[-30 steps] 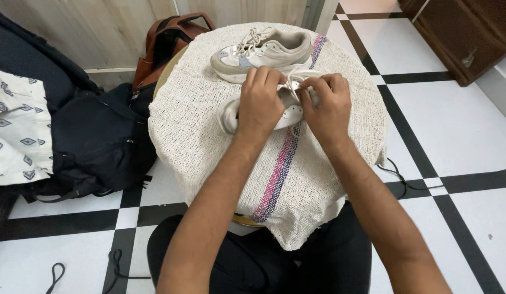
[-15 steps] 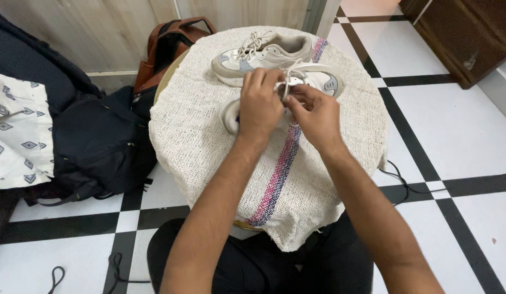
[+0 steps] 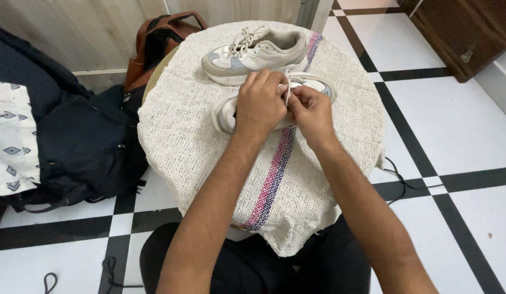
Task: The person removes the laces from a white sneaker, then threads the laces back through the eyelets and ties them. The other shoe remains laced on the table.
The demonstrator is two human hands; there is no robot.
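Here, near the table's (image 3: 171,136) far edge, the left hand (image 3: 259,103) and right hand (image 3: 312,111) both pinch the white lace (image 3: 288,90) of the near sneaker (image 3: 226,113), just beside the other sneaker (image 3: 258,54).

White-grey sneakers (image 3: 257,54), cream cloth (image 3: 182,136) pink-blue striped, black-white checkered floor (image 3: 454,125)

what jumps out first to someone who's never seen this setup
Two hands meet mid-table: the left hand and right hand pinch a white lace over the near sneaker. A second sneaker lies behind it on the woven cloth. A brown bag stands on the checkered floor behind.
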